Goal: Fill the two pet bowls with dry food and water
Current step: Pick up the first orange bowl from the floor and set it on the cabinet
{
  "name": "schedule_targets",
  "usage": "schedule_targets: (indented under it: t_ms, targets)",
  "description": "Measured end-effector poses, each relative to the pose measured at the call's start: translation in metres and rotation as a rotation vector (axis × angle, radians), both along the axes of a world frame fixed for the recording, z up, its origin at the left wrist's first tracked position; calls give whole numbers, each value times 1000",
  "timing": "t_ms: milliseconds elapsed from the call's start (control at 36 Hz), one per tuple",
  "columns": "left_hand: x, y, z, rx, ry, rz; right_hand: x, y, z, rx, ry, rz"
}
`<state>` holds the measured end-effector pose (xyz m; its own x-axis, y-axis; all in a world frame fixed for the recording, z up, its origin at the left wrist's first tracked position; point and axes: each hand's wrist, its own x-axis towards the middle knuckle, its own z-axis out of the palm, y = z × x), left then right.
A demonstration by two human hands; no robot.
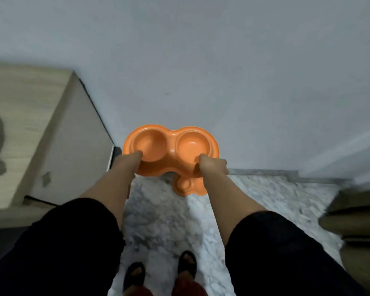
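Both sleeved arms reach out, left hand and right hand gripping the orange double bowl's near rim.

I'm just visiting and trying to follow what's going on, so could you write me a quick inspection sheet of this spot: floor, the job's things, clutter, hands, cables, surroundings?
Surface: marbled white and grey floor; no table in view.
Job's things: orange double pet bowl, held up in the air; both wells look empty, no food or water seen. A second orange piece shows below it, partly hidden.
Clutter: nothing seen.
Hands: left hand grips the bowl's near left rim; right hand grips its near right rim.
Cables: nothing seen.
Surroundings: plain pale wall ahead, light wood cabinet at left, blurred brownish object at right, sandalled feet below.
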<state>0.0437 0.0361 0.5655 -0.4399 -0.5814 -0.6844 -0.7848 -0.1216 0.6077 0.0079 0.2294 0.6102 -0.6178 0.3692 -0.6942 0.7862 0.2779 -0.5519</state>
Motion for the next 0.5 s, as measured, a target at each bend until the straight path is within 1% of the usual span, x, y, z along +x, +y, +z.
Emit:
schedule_targets:
  t_ms: [83,250,361,500]
  targets:
    - [13,0,38,-5,30,-55,16,4,36,-27,32,-30]
    - [48,0,104,-49,113,-194,69,5,97,-53,114,-178]
    - [78,-3,136,-47,173,-280,115,2,127,-79,170,-270]
    - [115,-8,161,-37,215,-320,162,-2,153,-54,212,-328]
